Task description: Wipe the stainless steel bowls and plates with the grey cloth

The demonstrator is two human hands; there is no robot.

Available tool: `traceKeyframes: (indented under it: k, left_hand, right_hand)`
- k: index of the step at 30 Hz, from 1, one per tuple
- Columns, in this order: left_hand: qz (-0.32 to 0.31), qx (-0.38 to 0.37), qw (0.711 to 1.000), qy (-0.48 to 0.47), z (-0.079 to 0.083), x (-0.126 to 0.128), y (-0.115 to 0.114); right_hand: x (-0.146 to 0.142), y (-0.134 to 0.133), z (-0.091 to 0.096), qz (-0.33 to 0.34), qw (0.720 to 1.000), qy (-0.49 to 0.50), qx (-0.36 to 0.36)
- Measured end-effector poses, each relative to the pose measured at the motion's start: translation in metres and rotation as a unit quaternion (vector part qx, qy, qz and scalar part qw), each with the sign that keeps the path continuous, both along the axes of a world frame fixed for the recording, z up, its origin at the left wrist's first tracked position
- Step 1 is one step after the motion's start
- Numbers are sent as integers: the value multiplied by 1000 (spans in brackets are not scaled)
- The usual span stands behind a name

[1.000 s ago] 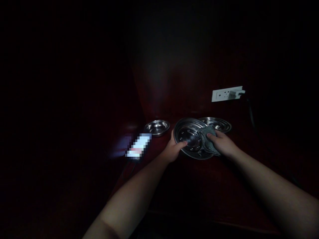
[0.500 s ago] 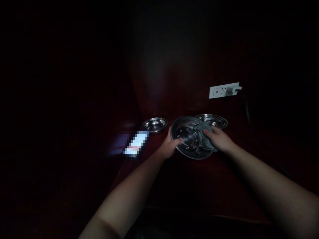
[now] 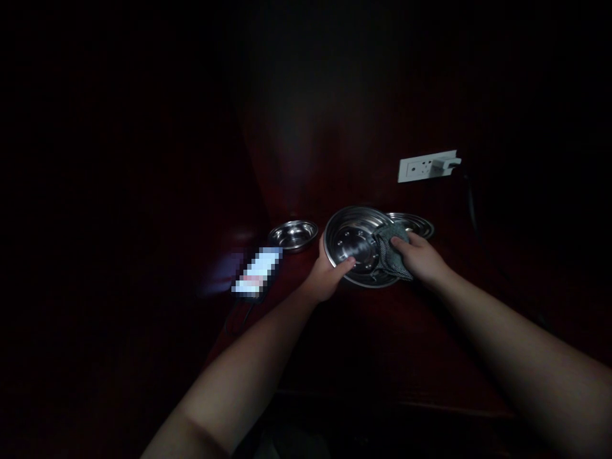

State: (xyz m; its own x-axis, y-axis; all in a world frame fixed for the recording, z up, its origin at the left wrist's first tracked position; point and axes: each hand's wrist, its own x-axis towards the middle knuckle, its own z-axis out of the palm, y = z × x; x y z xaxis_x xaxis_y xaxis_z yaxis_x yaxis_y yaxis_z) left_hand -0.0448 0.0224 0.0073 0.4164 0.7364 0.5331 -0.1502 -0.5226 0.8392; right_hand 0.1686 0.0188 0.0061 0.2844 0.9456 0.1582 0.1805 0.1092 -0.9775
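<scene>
A shiny steel bowl (image 3: 356, 220) is held tilted toward me above the dark red tabletop (image 3: 344, 344). My left hand (image 3: 329, 271) is closed on its left side, thumb inside and fingers hidden behind. In my right hand (image 3: 423, 258) is a grey-green cloth (image 3: 393, 252), pinched under the thumb and lying over the bowl's right rim and inner wall. Whether the right fingers also grip the rim behind the cloth is hidden. Partly covered by bowl and hand, another round steel dish (image 3: 421, 224) lies behind on the right.
To the left stands a smaller steel bowl (image 3: 293, 236). Nearer me a lit phone (image 3: 258, 273), its screen pixelated, lies with a cable. On the back wall is a white socket panel (image 3: 415, 168) with a plug and a dark cord (image 3: 472, 201). Surroundings are very dark.
The held bowl appears slightly higher in view and a bit more turned toward me. The whole scene has shifted a little, as the camera moved. Both hands keep their holds.
</scene>
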Motion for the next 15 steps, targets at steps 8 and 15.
traceKeyframes:
  k: [8, 15]
  left_hand:
    - [6, -25, 1000, 7, 1, 0, 5]
    - [6, -29, 999, 20, 4, -2, 5]
  right_hand:
    - [-1, -1, 1, 11, 1000, -11, -1]
    - [0, -1, 1, 9, 999, -36, -7]
